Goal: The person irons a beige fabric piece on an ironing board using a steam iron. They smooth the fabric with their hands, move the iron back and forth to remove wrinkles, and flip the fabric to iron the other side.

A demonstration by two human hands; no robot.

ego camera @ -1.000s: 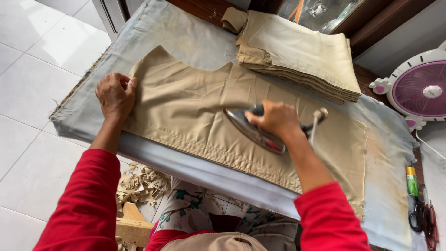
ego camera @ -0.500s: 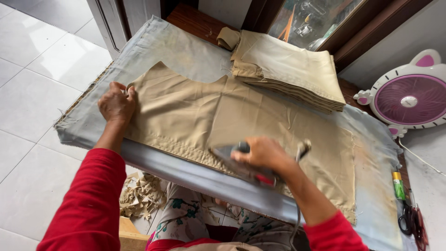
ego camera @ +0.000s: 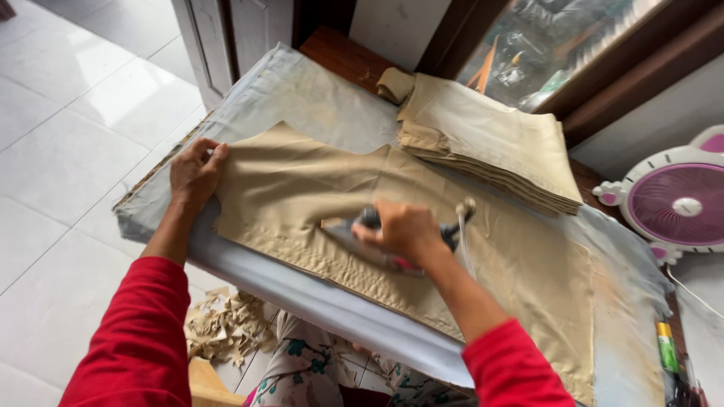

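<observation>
While the left hand (ego camera: 194,172) stays pressed flat on the left edge of the tan fabric piece (ego camera: 302,188), fingers spread and gripping nothing, the right hand (ego camera: 403,230) has drawn the iron (ego camera: 369,245) leftward along the near hem, from the middle of the cloth a second ago to a spot closer to the holding hand. The right hand is clenched round the iron's handle, and the cord (ego camera: 461,241) trails off behind the wrist. The fabric lies spread on the padded grey worktop (ego camera: 302,98), and the stretch to the right of the iron looks flat, so I judge that the pass is working toward the still slightly rippled left part. A stack of folded tan pieces (ego camera: 490,147) sits at the far side, a pink fan (ego camera: 679,207) stands to the right, and fabric scraps (ego camera: 226,328) lie on the floor below.
</observation>
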